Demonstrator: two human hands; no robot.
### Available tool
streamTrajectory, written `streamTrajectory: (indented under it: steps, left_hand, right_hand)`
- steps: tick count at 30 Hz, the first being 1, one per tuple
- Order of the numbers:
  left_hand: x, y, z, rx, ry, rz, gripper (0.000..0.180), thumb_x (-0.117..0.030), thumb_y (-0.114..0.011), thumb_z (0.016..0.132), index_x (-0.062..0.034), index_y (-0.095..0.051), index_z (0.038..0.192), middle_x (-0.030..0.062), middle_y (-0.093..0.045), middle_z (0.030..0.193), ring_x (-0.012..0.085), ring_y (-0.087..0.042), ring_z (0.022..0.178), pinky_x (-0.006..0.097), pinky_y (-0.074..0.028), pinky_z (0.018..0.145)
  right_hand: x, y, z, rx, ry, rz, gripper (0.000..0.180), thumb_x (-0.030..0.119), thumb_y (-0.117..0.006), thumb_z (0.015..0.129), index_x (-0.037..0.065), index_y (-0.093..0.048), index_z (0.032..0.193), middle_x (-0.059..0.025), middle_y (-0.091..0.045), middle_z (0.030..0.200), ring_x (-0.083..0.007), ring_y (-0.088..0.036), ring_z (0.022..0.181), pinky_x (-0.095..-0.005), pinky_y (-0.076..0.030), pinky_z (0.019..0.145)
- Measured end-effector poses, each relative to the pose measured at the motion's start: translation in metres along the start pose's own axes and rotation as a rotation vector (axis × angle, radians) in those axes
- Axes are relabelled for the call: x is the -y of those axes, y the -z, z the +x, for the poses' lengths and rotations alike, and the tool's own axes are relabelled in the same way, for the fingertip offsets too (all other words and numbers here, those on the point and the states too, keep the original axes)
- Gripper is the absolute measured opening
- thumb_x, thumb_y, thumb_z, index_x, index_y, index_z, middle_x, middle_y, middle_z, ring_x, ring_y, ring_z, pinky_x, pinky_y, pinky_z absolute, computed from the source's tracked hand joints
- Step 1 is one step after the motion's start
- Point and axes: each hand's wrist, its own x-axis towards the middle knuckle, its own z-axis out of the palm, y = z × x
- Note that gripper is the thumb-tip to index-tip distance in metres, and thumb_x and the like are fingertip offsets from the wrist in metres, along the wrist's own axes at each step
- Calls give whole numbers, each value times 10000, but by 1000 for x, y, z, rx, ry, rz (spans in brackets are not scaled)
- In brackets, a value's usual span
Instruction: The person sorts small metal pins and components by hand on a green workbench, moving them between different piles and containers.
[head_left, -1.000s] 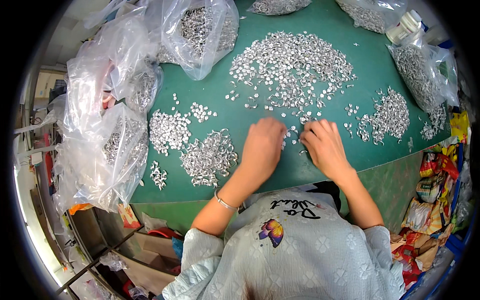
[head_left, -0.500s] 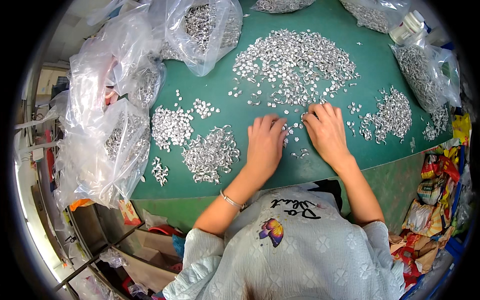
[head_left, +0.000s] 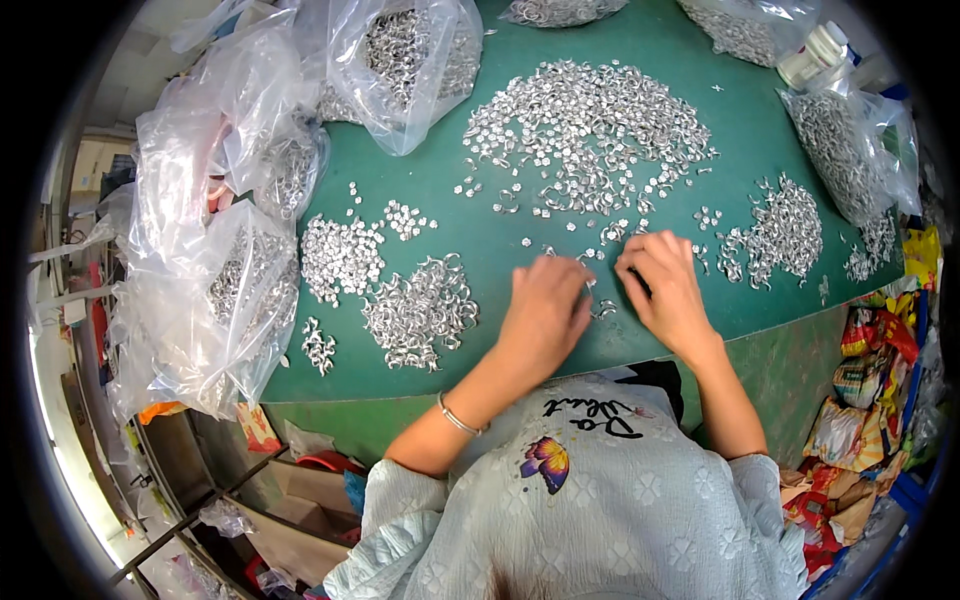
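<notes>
Fingers of left hand (head_left: 545, 312) pinch 1 small silver piece (head_left: 590, 284); right hand's (head_left: 670, 300) curled, grip unclear; hook-shaped pieces (head_left: 420, 312) heaped near table's (head_left: 420, 195) front edge, likely for reach.

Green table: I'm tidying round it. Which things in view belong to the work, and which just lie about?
Likely part of the work:
large metal heap
flower-shaped pieces at left
curved pieces at left
right heap
metal-filled clear bag

Apparently just lying about:
white bottle
colourful packets

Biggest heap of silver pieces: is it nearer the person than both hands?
No, the biggest heap lies beyond the left hand and the right hand, farther across the green table.
</notes>
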Motion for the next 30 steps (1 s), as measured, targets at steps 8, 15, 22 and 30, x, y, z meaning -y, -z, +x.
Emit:
streamTrajectory:
  steps: [8, 15, 22, 30]
  left_hand:
    - [-6, -6, -23, -5, 27, -61, 322, 17, -648, 807, -32, -627, 1125, 109, -585, 1082, 295, -545, 993, 379, -415, 815]
    - [34, 7, 5, -53, 100, 229, 269, 38, -627, 802, -23, -651, 1062, 109, -587, 1067, 297, -554, 963, 389, -429, 830]
    - [38, 13, -1, -125, 134, 114, 195, 58, -647, 783, -7, -640, 967, 115, -608, 969, 292, -593, 879, 383, -462, 776]
    - [34, 21, -9, -223, 304, -92, 158, 63, -646, 808, 21, -632, 960, 121, -643, 829, 226, -619, 723, 322, -492, 659]
  right_hand:
    - [5, -1, 6, 26, -29, 142, 110, 28, -680, 782, 49, -652, 886, -48, -584, 918, -244, -530, 902, -373, -375, 780]
    - [2, -22, 28, 76, 127, -101, 92, 30, -678, 779, 46, -650, 865, -45, -579, 959, -235, -517, 902, -369, -375, 768]
    - [11, -3, -1, 43, 23, -52, 83, 49, -688, 788, 52, -632, 848, -48, -571, 896, -244, -524, 876, -372, -383, 763]
    - [20, 2, -7, 63, -42, 76, 157, 53, -687, 804, 30, -642, 952, -76, -582, 931, -277, -546, 878, -379, -419, 767]
